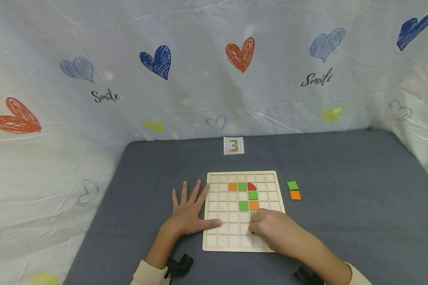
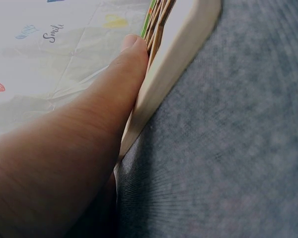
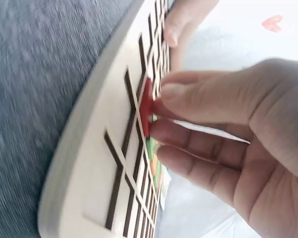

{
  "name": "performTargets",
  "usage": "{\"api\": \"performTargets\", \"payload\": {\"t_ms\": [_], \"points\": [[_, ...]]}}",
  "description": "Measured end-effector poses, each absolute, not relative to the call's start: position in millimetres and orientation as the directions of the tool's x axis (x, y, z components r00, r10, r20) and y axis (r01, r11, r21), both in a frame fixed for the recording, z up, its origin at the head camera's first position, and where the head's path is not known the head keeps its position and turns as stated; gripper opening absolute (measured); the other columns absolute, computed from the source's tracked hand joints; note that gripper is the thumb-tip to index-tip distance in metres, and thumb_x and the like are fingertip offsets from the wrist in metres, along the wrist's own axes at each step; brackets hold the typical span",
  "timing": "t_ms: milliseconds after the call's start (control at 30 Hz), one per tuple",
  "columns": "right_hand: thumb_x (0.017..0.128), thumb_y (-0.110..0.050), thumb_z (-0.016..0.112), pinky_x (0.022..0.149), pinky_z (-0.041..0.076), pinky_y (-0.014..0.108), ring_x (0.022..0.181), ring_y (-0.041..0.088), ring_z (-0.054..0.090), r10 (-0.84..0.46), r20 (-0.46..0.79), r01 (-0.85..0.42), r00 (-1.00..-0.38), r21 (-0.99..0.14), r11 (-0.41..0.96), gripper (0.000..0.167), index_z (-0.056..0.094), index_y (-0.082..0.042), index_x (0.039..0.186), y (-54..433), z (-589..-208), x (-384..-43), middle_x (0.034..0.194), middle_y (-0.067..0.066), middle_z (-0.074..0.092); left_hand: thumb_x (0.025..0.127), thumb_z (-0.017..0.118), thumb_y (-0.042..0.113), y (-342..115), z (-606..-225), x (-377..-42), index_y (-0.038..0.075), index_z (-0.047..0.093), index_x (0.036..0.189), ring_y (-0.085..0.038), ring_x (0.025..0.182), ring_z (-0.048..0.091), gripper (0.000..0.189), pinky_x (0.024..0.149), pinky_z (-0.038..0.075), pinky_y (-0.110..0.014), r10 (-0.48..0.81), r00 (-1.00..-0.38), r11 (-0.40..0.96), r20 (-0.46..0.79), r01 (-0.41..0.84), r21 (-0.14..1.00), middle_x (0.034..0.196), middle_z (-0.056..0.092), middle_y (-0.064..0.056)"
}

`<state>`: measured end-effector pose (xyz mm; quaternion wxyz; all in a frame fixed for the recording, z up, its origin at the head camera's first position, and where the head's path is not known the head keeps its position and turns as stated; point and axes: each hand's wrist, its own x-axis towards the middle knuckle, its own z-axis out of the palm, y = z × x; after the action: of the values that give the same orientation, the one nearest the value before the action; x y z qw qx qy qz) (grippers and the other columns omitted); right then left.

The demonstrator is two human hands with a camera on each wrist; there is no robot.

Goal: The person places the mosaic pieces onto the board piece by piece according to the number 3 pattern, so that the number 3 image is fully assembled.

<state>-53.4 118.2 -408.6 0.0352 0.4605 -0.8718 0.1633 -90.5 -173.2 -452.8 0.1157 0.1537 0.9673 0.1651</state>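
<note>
A light wooden grid board [image 1: 228,240] lies on the grey cloth. My left hand [image 1: 187,215] is spread at its left side, the thumb lying over the board's edge squares. My right hand [image 1: 276,229] is low over the board's right half, and its thumb and fingers pinch a red tile [image 3: 146,109] at a grid square. In the head view that hand hides most of the red tile. Set in the grid are an orange tile [image 1: 232,186], a green tile [image 1: 241,186], a red quarter-round tile [image 1: 251,186] and several more green and orange ones.
Right of the board lie a loose green tile [image 1: 292,185] and a loose orange tile [image 1: 295,195]. A small printed pattern card [image 1: 234,145] lies behind the board. A white curtain [image 1: 199,91] with hearts hangs around the table. Black straps [image 1: 180,266] sit at both wrists.
</note>
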Motion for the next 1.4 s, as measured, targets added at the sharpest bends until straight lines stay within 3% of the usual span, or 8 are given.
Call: {"api": "performTargets", "payload": {"t_ms": [200, 400, 567, 733, 833, 1000, 1133, 1400], "points": [[0.093, -0.003, 0.067, 0.077, 0.054, 0.030, 0.085, 0.007, 0.062, -0.738, 0.043, -0.673, -0.673, -0.448, 0.588, 0.026, 0.075, -0.013, 0.116, 129.2, -399.6, -58.3, 0.098, -0.006, 0.071, 0.076, 0.057, 0.086, -173.1, -447.6, -88.0, 0.027, 0.010, 0.164, -0.045, 0.147, -0.017, 0.116, 0.107, -0.016, -0.070, 0.335, -0.922, 0.899, -0.193, 0.252, 0.359, 0.168, 0.001, -0.007], [0.092, 0.004, 0.066, 0.085, 0.055, 0.037, 0.101, 0.014, 0.067, -0.717, 0.197, -0.718, -0.669, -0.419, 0.555, 0.027, 0.075, -0.011, 0.112, 147.7, -398.5, -71.4, 0.109, -0.004, 0.072, 0.075, 0.057, 0.086, -171.3, -444.5, -89.3, 0.030, 0.009, 0.163, -0.042, 0.147, -0.019, 0.116, 0.107, -0.015, -0.070, 0.324, -0.923, 0.909, -0.208, 0.243, 0.339, 0.168, -0.001, -0.005], [0.084, 0.008, 0.072, 0.084, 0.055, 0.044, 0.103, 0.027, 0.066, -0.604, 0.314, -0.680, -0.733, -0.299, 0.670, 0.023, 0.076, -0.003, 0.103, 175.2, -404.5, -91.9, 0.110, 0.008, 0.070, 0.075, 0.059, 0.085, -170.7, -443.1, -90.1, 0.028, 0.011, 0.163, -0.044, 0.147, -0.018, 0.116, 0.107, -0.015, -0.070, 0.328, -0.923, 0.906, -0.199, 0.248, 0.344, 0.168, 0.001, -0.006], [0.086, 0.000, 0.076, 0.091, 0.049, 0.056, 0.114, 0.045, 0.057, -0.484, 0.204, -0.524, -0.851, -0.270, 0.808, 0.034, 0.069, 0.005, 0.118, 203.0, -408.4, -101.9, 0.128, 0.026, 0.060, 0.075, 0.059, 0.084, -171.7, -445.0, -89.3, 0.025, 0.011, 0.164, -0.046, 0.147, -0.016, 0.117, 0.107, -0.016, -0.070, 0.338, -0.922, 0.898, -0.187, 0.257, 0.356, 0.168, 0.002, -0.008], [0.086, -0.007, 0.078, 0.094, 0.045, 0.061, 0.119, 0.050, 0.053, -0.469, 0.095, -0.476, -0.878, -0.277, 0.835, 0.045, 0.064, 0.008, 0.126, 213.8, -409.7, -103.4, 0.134, 0.029, 0.056, 0.075, 0.059, 0.085, -171.9, -446.1, -89.2, 0.026, 0.011, 0.164, -0.046, 0.147, -0.016, 0.117, 0.107, -0.016, -0.070, 0.336, -0.923, 0.900, -0.189, 0.255, 0.353, 0.168, 0.001, -0.008], [0.084, -0.008, 0.081, 0.083, 0.051, 0.053, 0.098, 0.037, 0.062, -0.499, 0.110, -0.509, -0.859, -0.275, 0.816, 0.030, 0.070, 0.002, 0.110, 218.4, -412.5, -106.0, 0.111, 0.016, 0.066, 0.075, 0.058, 0.086, -171.8, -446.5, -90.1, 0.028, 0.009, 0.163, -0.044, 0.147, -0.018, 0.116, 0.107, -0.016, -0.070, 0.327, -0.923, 0.907, -0.203, 0.245, 0.343, 0.168, -0.001, -0.005], [0.081, -0.013, 0.085, 0.069, 0.049, 0.043, 0.078, 0.022, 0.057, -0.494, 0.161, -0.520, -0.854, -0.258, 0.814, 0.019, 0.070, -0.008, 0.092, 216.2, -413.7, -107.6, 0.090, 0.001, 0.062, 0.075, 0.058, 0.085, -171.6, -445.4, -89.9, 0.029, 0.009, 0.163, -0.043, 0.147, -0.019, 0.116, 0.107, -0.016, -0.070, 0.326, -0.922, 0.908, -0.209, 0.243, 0.341, 0.168, -0.001, -0.005], [0.081, 0.001, 0.080, 0.080, 0.052, 0.049, 0.095, 0.030, 0.062, -0.501, 0.121, -0.510, -0.857, -0.340, 0.790, 0.036, 0.069, 0.002, 0.115, 212.8, -413.0, -108.6, 0.108, 0.013, 0.067, 0.076, 0.060, 0.083, -170.9, -441.6, -88.1, 0.029, 0.011, 0.163, -0.042, 0.147, -0.020, 0.114, 0.107, -0.016, -0.070, 0.326, -0.922, 0.904, -0.211, 0.239, 0.354, 0.168, 0.000, -0.005]]}}
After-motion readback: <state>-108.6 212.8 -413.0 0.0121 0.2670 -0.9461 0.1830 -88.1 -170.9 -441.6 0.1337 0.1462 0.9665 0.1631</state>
